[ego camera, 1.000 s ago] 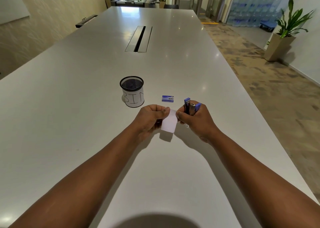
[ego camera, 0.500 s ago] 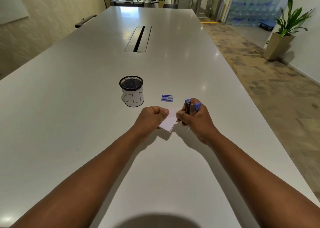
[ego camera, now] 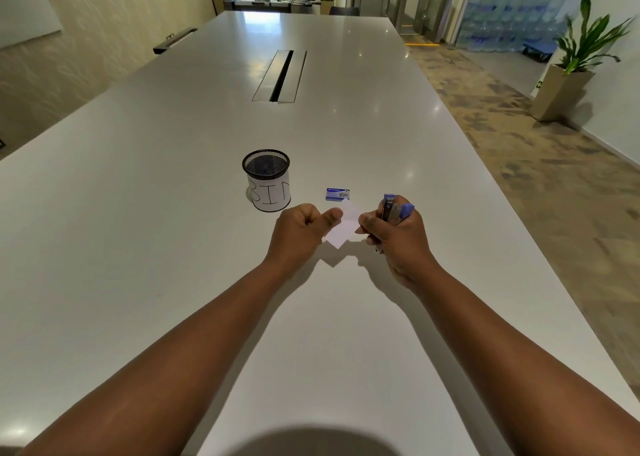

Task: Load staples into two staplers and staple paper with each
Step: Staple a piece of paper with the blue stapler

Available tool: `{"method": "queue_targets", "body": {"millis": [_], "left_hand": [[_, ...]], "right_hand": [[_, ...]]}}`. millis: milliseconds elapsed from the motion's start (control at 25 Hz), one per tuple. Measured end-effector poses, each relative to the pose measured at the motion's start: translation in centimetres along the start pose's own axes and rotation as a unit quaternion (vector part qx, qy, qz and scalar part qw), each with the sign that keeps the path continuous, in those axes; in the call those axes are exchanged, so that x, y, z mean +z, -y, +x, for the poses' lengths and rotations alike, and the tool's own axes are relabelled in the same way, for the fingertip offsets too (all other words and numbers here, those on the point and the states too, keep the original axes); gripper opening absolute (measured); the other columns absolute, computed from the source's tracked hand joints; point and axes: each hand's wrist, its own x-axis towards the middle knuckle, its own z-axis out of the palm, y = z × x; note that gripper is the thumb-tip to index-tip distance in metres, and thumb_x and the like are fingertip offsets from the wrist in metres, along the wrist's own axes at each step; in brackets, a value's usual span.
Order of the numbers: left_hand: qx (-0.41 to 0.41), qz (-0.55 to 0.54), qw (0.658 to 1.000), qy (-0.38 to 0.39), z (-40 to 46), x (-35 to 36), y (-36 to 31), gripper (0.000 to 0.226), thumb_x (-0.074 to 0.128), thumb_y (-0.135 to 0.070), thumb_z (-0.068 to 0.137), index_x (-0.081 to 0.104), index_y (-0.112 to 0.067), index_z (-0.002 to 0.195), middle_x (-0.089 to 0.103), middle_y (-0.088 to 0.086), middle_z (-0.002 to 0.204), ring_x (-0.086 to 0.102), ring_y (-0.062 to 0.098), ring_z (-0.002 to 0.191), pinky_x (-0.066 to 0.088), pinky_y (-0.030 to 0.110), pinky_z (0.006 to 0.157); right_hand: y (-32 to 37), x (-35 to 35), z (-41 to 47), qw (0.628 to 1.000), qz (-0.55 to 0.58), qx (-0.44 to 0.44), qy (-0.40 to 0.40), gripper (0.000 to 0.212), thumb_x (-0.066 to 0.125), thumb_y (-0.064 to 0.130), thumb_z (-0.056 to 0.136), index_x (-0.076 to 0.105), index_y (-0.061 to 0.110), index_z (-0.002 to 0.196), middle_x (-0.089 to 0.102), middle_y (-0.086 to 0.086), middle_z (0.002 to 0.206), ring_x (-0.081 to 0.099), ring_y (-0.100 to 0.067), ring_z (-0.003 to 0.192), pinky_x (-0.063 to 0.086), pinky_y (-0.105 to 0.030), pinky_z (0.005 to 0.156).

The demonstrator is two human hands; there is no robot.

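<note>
A mesh cup [ego camera: 266, 179] marked "BIN" is seen left of the frame's centre, upright on the white bench [ego camera: 138, 247]. Just right of it, near mid-frame, the left hand [ego camera: 298, 230] is held above the bench, its grip pinched on the left edge of a small white paper [ego camera: 341, 228] between thumb and curled fingers. The paper is held tilted, one corner pointing down, clear of the bench, as its shadow below suggests. Just beyond the paper, a small blue staple box [ego camera: 337, 194] lies flat on the bench. To the right of the paper, the right hand [ego camera: 398, 237] is wrapped around a blue-tipped stapler [ego camera: 394, 209], its grip clamped on it; whether one stapler or two are bundled there cannot be told. The paper's right edge is met by that hand's thumb and fingers; whether it sits in the stapler's mouth cannot be told.

The step in hand is judged to be stapling the paper. To do it well, the paper should be kept taut and level by the left hand, its edge fed fully into the mouth, and the stapler squeezed firmly in one press.
</note>
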Motion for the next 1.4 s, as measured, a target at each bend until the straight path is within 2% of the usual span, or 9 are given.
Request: {"method": "queue_targets", "body": {"millis": [120, 320, 520, 680, 800, 960, 1080, 1240, 1400], "left_hand": [[0.021, -0.007, 0.999, 0.048, -0.7, 0.0, 0.5, 0.038, 0.068, -0.040, 0.096, 0.061, -0.006, 0.079, 0.059, -0.003, 0.061, 0.050, 0.004, 0.052, 0.040, 0.014, 0.053], [0.017, 0.004, 1.000, 0.002, -0.3, 0.0, 1.1, 0.049, 0.067, -0.039, 0.097, 0.051, 0.002, 0.078, 0.046, 0.005, 0.063, 0.036, 0.010, 0.054, 0.031, 0.019, 0.050], [-0.067, -0.131, 0.987, 0.062, -0.5, 0.6, 0.4, 0.040, 0.061, -0.053, 0.096, 0.058, -0.013, 0.088, 0.072, 0.000, 0.070, 0.068, 0.014, 0.062, 0.051, 0.023, 0.055], [-0.083, -0.199, 0.974, 0.073, -0.5, 1.0, 0.5, 0.026, 0.076, -0.018, 0.092, 0.055, -0.013, 0.106, 0.078, 0.016, 0.089, 0.070, 0.028, 0.074, 0.060, 0.036, 0.068], [-0.071, -0.212, 0.974, 0.030, -0.3, 1.2, 0.2, 0.021, 0.074, -0.009, 0.091, 0.058, -0.017, 0.101, 0.075, 0.022, 0.089, 0.066, 0.029, 0.067, 0.059, 0.039, 0.065], [-0.055, -0.239, 0.969, -0.009, 0.2, 0.8, -0.2, 0.021, 0.070, -0.008, 0.094, 0.056, -0.019, 0.104, 0.079, 0.008, 0.088, 0.076, 0.025, 0.075, 0.060, 0.032, 0.062], [-0.032, -0.238, 0.970, -0.033, 0.5, 0.0, -0.5, 0.016, 0.069, -0.007, 0.095, 0.061, -0.020, 0.099, 0.077, 0.014, 0.091, 0.077, 0.033, 0.084, 0.059, 0.030, 0.062], [-0.024, -0.233, 0.972, -0.033, 0.7, -0.4, -1.2, 0.022, 0.073, 0.000, 0.089, 0.069, -0.020, 0.099, 0.065, 0.029, 0.096, 0.076, 0.035, 0.092, 0.060, 0.025, 0.068], [-0.023, -0.212, 0.977, -0.009, 0.7, -0.6, -1.3, 0.027, 0.074, -0.001, 0.089, 0.071, -0.025, 0.100, 0.064, 0.011, 0.082, 0.074, 0.029, 0.088, 0.059, 0.027, 0.068]], "right_hand": [[0.2, -0.6, 0.3, 1.000, 0.007, 0.003, -0.020, 0.015, 0.070, 0.004, 0.089, 0.056, 0.007, 0.089, 0.073, -0.009, 0.072, 0.063, -0.010, 0.054, 0.046, -0.020, 0.046], [0.1, -0.1, 0.1, 1.000, 0.020, -0.004, -0.005, 0.017, 0.069, 0.001, 0.090, 0.053, 0.009, 0.087, 0.071, -0.017, 0.079, 0.067, -0.008, 0.056, 0.046, -0.018, 0.048], [-0.4, -0.1, 0.3, 0.999, 0.044, 0.023, -0.019, 0.017, 0.069, 0.005, 0.090, 0.054, 0.012, 0.087, 0.070, -0.011, 0.075, 0.068, -0.016, 0.063, 0.048, -0.024, 0.050], [-1.0, 0.0, 0.3, 0.998, 0.043, 0.035, -0.030, 0.017, 0.070, 0.007, 0.089, 0.054, 0.012, 0.087, 0.069, -0.009, 0.073, 0.067, -0.024, 0.068, 0.048, -0.030, 0.054], [-1.0, 0.1, 0.3, 0.997, 0.047, 0.047, -0.038, 0.016, 0.071, 0.009, 0.091, 0.055, 0.011, 0.088, 0.068, -0.013, 0.078, 0.069, -0.023, 0.071, 0.050, -0.031, 0.055], [-0.7, 0.2, 0.1, 0.996, 0.033, 0.081, -0.002, 0.016, 0.069, 0.012, 0.092, 0.055, 0.013, 0.084, 0.068, -0.011, 0.079, 0.056, -0.017, 0.055, 0.041, -0.027, 0.047], [-0.7, 0.3, -0.3, 0.992, 0.015, 0.117, 0.045, 0.010, 0.067, 0.006, 0.090, 0.059, 0.011, 0.092, 0.062, -0.012, 0.079, 0.046, -0.017, 0.053, 0.036, -0.027, 0.046], [-0.4, 0.9, -0.9, 0.980, 0.070, 0.158, 0.103, 0.017, 0.065, 0.010, 0.092, 0.065, 0.014, 0.109, 0.065, -0.006, 0.086, 0.054, -0.013, 0.058, 0.043, -0.029, 0.050], [-0.4, 1.2, -1.1, 0.976, 0.108, 0.135, 0.129, 0.014, 0.069, 0.030, 0.094, 0.072, 0.023, 0.104, 0.068, 0.002, 0.087, 0.059, -0.011, 0.064, 0.047, -0.028, 0.052]]}}
